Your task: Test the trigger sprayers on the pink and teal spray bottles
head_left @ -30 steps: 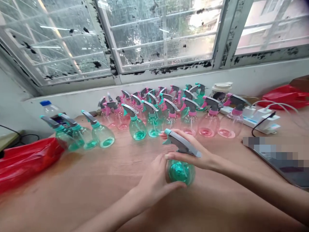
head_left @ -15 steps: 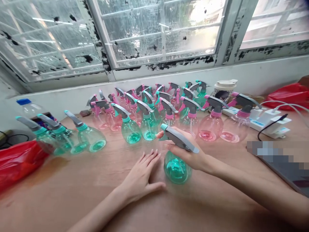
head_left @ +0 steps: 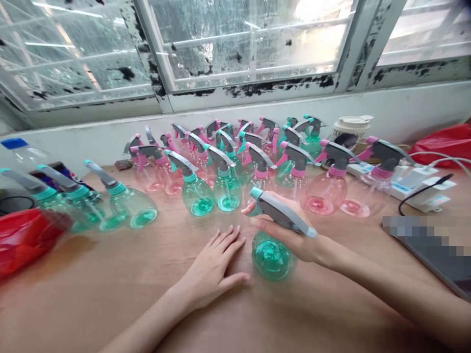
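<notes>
My right hand (head_left: 290, 220) is wrapped round the neck of a green spray bottle (head_left: 272, 260) with a grey trigger head. The bottle's nozzle points to the left and away from me. Flat on the wooden table (head_left: 121, 294) lies my left hand (head_left: 217, 264), fingers spread, just left of that bottle and apart from it. Two green spray bottles (head_left: 198, 196) stand beyond my hands. A row of pink spray bottles (head_left: 326, 191) stretches to the right, and further pink and green ones crowd behind.
At the left, three green spray bottles (head_left: 134, 208) stand near a red plastic bag (head_left: 25, 240) and a blue-capped bottle (head_left: 22, 152). A lidded cup (head_left: 351, 130), a power strip with chargers (head_left: 419, 189) and a dark, partly blurred device (head_left: 434, 260) are on the right.
The view has shifted and come slightly closer to the bottles. My right hand still grips the green spray bottle, and my left hand stays flat on the table.
</notes>
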Demonstrator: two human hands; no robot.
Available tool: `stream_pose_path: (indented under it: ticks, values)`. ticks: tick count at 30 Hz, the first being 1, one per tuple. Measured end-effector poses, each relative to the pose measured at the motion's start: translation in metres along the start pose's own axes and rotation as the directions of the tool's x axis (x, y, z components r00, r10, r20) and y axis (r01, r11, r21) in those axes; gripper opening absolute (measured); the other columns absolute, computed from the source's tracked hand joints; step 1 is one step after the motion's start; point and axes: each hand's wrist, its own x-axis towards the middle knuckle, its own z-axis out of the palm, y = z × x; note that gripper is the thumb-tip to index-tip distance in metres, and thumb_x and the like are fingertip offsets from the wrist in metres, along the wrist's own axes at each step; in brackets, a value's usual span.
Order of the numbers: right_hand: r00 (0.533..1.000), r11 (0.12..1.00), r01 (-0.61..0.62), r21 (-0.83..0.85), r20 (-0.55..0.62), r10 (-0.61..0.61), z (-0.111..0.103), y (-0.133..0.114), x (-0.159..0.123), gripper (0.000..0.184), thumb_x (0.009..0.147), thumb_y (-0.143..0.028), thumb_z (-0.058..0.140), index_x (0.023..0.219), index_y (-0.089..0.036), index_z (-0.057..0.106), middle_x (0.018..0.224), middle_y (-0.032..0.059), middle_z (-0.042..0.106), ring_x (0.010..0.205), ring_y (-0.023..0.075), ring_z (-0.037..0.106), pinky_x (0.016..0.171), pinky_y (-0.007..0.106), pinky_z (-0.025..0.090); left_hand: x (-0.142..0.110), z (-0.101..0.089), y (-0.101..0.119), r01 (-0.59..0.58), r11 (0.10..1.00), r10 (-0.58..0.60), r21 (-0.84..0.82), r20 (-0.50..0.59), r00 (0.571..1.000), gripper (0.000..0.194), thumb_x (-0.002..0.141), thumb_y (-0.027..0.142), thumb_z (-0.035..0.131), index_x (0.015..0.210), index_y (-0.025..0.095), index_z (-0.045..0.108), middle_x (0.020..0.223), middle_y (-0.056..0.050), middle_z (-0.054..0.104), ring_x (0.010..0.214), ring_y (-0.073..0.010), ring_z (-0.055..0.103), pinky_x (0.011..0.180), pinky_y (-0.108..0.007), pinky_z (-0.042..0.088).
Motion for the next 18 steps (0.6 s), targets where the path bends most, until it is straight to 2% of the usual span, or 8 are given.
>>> stream_pose_path:
  ticks: [5, 9, 12, 15, 18]
  values:
    - [1.0, 1.0, 0.009, -0.011, -0.003, -0.009, -0.0005, -0.0036, -0.0013, 0.007, 0.088, -0.024, 0.06, 0.086, -0.022, 0.054, 0.077, -0.0014, 0.058, 0.067, 0.0127, 0.055, 0.061, 0.026, 0.046, 0.0, 0.001, -0.0012, -0.012, 1.0, 0.012, 0.009, -0.012, 1.0, 0.069, 0.095, 0.061, 0.05, 0.15, 0.022, 0.038, 0.156, -0.013, 0.032, 0.145, -0.0328, 0.026, 0.116, -0.057, 0.02]
    - [0.999, 0.998, 0.035, -0.048, -0.007, -0.035, -0.0014, -0.0049, -0.0008, 0.013, 0.089, -0.021, 0.058, 0.078, -0.022, 0.05, 0.071, -0.0038, 0.053, 0.06, 0.0105, 0.05, 0.057, 0.024, 0.044, -0.0002, 0.0019, -0.0014, -0.013, 1.0, 0.014, 0.018, -0.023, 1.0, 0.067, 0.095, 0.06, 0.049, 0.149, 0.021, 0.039, 0.156, -0.012, 0.033, 0.145, -0.0323, 0.026, 0.116, -0.056, 0.02]
    - [0.999, 0.997, 0.05, -0.063, -0.012, -0.051, -0.0022, -0.0024, 0.0, 0.003, 0.089, -0.023, 0.059, 0.088, -0.021, 0.057, 0.079, -0.0004, 0.058, 0.067, 0.0126, 0.055, 0.062, 0.026, 0.047, 0.0, 0.002, -0.001, -0.006, 0.999, 0.006, 0.032, -0.002, 1.0, 0.067, 0.096, 0.061, 0.046, 0.149, 0.019, 0.039, 0.156, -0.013, 0.032, 0.145, -0.0316, 0.024, 0.117, -0.055, 0.019]
    - [1.0, 1.0, 0.026, -0.018, 0.001, -0.026, -0.0026, 0.0021, -0.0011, 0.017, 0.089, -0.026, 0.061, 0.105, -0.021, 0.06, 0.091, 0.003, 0.063, 0.077, 0.016, 0.061, 0.072, 0.03, 0.053, 0.0003, 0.0016, -0.0006, 0.0, 0.999, 0.0, 0.038, 0.01, 1.0, 0.067, 0.097, 0.061, 0.043, 0.149, 0.019, 0.038, 0.157, -0.013, 0.03, 0.146, -0.0303, 0.023, 0.117, -0.055, 0.019]
    - [1.0, 0.999, 0.003, 0.052, 0.016, -0.004, -0.0022, 0.0049, -0.0044, 0.024, 0.089, -0.025, 0.062, 0.112, -0.023, 0.06, 0.104, 0.005, 0.066, 0.09, 0.0188, 0.066, 0.081, 0.034, 0.056, 0.0005, 0.0011, -0.0007, 0.002, 0.999, -0.003, 0.037, 0.023, 1.0, 0.066, 0.098, 0.06, 0.041, 0.149, 0.018, 0.038, 0.157, -0.013, 0.029, 0.146, -0.0299, 0.022, 0.117, -0.055, 0.019]
